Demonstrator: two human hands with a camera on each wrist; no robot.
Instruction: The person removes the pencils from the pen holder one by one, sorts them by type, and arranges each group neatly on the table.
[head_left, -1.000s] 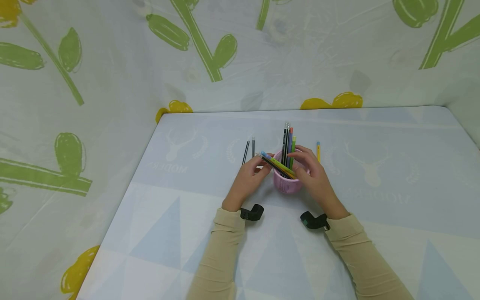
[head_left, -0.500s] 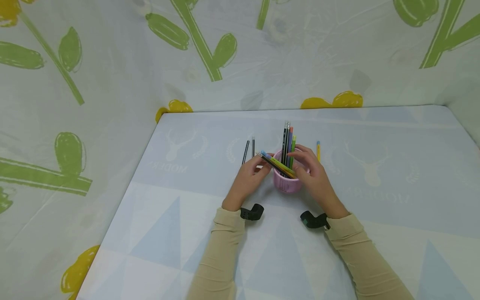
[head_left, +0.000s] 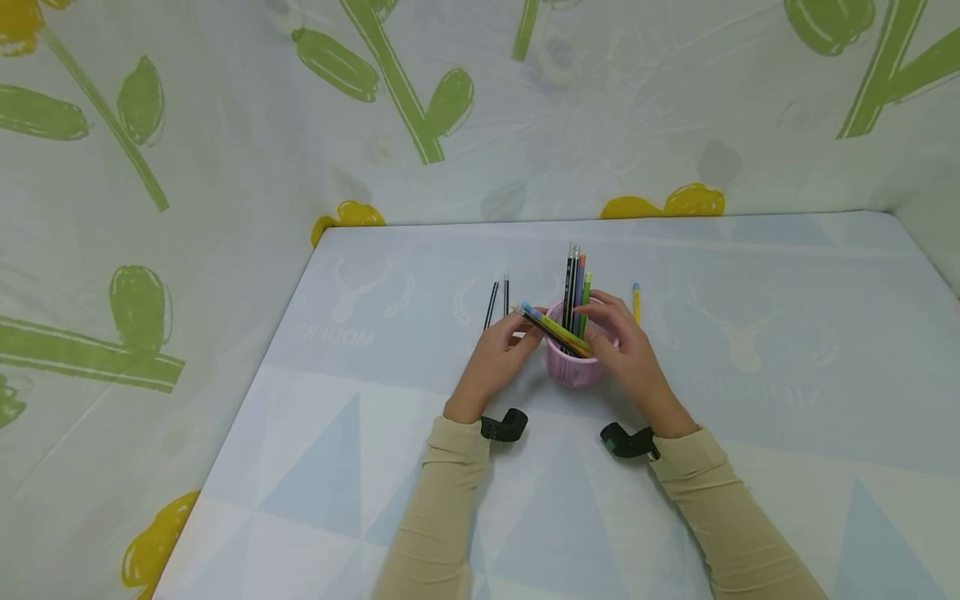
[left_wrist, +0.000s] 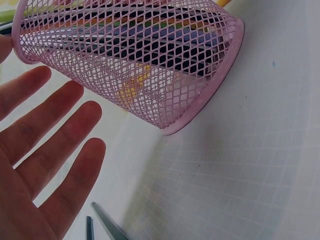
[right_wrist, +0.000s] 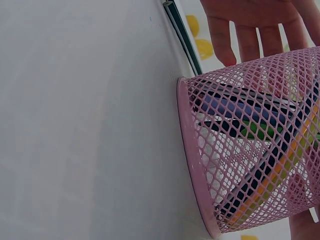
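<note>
A pink mesh pencil cup (head_left: 573,372) stands upright on the table between my hands. Several pencils (head_left: 572,287) rise from its back, black, purple with an orange end, and green. A bundle of black and yellow-green pencils (head_left: 557,331) leans left over the rim. My left hand (head_left: 495,353) is at the cup's left side; the left wrist view shows its fingers (left_wrist: 75,135) spread and fairly straight beside the mesh cup (left_wrist: 145,82). My right hand (head_left: 632,348) curls round the right side of the rim; the cup (right_wrist: 192,165) hides part of it in the right wrist view.
Two dark pencils (head_left: 492,305) lie on the table beyond my left hand. A yellow pencil with a blue end (head_left: 637,302) lies behind my right hand. The table (head_left: 787,367) has a pale patterned cover and meets a flower-printed wall (head_left: 600,108) at the back.
</note>
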